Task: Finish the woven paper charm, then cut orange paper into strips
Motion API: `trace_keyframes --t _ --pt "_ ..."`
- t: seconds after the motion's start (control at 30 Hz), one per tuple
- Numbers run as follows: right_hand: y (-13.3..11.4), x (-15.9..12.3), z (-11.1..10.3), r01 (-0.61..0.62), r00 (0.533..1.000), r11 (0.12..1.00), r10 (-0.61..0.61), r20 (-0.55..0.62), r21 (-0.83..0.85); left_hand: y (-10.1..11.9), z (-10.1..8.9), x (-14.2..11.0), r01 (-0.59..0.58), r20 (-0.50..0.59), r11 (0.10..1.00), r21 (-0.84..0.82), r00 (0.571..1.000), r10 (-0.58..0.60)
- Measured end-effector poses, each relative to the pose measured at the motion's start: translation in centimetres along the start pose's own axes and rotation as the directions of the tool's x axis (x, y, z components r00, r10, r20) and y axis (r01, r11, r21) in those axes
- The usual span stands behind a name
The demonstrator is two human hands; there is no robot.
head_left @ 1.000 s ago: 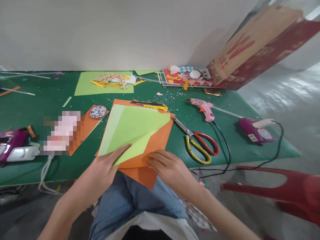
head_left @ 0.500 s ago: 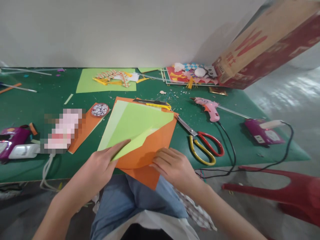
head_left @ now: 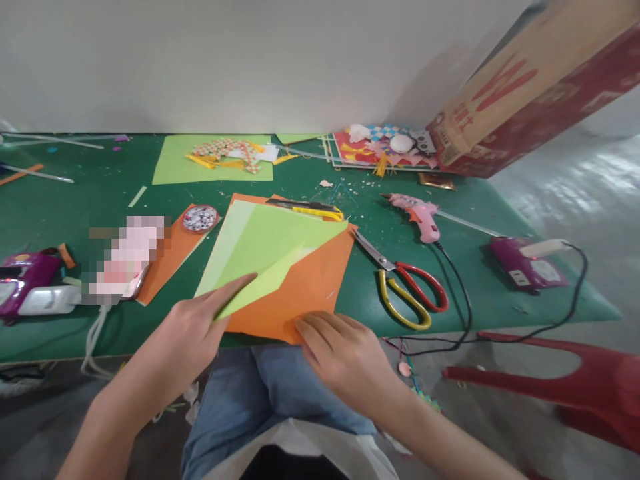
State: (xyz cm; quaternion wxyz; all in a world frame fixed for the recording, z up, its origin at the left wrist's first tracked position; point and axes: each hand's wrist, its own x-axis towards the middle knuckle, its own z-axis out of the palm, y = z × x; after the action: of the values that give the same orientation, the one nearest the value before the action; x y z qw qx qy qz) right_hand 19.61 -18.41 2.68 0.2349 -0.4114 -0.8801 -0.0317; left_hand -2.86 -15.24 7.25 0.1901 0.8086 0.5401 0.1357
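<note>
My left hand [head_left: 193,330] is closed on the near left edge of a lime green sheet of paper [head_left: 250,243], its index finger stretched along a raised fold. Beside it lies an orange sheet of paper [head_left: 295,287], partly covered by the green one. My right hand [head_left: 345,350] pinches the orange sheet's near edge by the table's front, with the fingertips curled over it. Across the top edge of the papers rests a yellow and black utility knife [head_left: 313,209]. Scissors [head_left: 400,280] with one red and one yellow handle lie just right of the sheets.
To the right are a pink glue gun [head_left: 415,215] and a purple power strip [head_left: 527,263]. A tall carton [head_left: 525,100] stands at the back right. On the left sit a round tub of small beads or eyes [head_left: 200,219], a blurred phone [head_left: 130,257] and another purple strip [head_left: 35,273].
The orange corner that hung below the table edge no longer shows there. My right hand has shifted slightly downward with the orange paper, and my left hand has moved a little left.
</note>
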Motion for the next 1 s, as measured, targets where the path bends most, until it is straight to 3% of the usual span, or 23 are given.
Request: trace_keyframes --t 0.17,0.3,0.4,0.57,0.67,0.77,1.0 --pt "1.3 2.5 -1.5 -0.112 0.993 0.994 0.112 -0.033 0.012 0.4 -1.1 0.3 0.029 -0.05 0.999 0.022 0.998 -0.028" --pt "1.2 2.8 -1.9 -0.107 0.994 0.993 0.107 0.004 0.051 0.5 -1.2 0.3 -0.01 -0.071 0.999 0.031 0.997 0.013" --pt "0.3 1.7 -1.9 -0.067 0.996 0.991 0.061 0.057 0.112 0.3 0.0 -0.5 -0.052 -0.055 0.999 0.015 0.997 0.053" --pt "-0.7 -0.8 -1.3 -0.059 0.99 0.981 0.034 0.139 0.183 0.1 3.8 -2.1 -0.127 0.057 0.992 -0.017 0.99 0.127" --pt "-0.3 -1.6 -0.5 -0.066 0.993 0.97 0.041 0.108 0.233 -0.1 5.5 -2.5 -0.223 0.05 0.975 0.021 0.974 0.222" --pt "0.2 -1.8 0.5 -0.028 0.999 0.984 0.024 0.023 0.175 -0.3 6.1 -2.7 -0.247 0.069 0.968 0.046 0.967 0.243" --pt "0.7 -0.9 1.4 0.06 0.998 0.998 -0.059 -0.025 0.035 -0.3 5.6 -2.7 -0.166 0.073 0.986 -0.036 0.983 0.168"
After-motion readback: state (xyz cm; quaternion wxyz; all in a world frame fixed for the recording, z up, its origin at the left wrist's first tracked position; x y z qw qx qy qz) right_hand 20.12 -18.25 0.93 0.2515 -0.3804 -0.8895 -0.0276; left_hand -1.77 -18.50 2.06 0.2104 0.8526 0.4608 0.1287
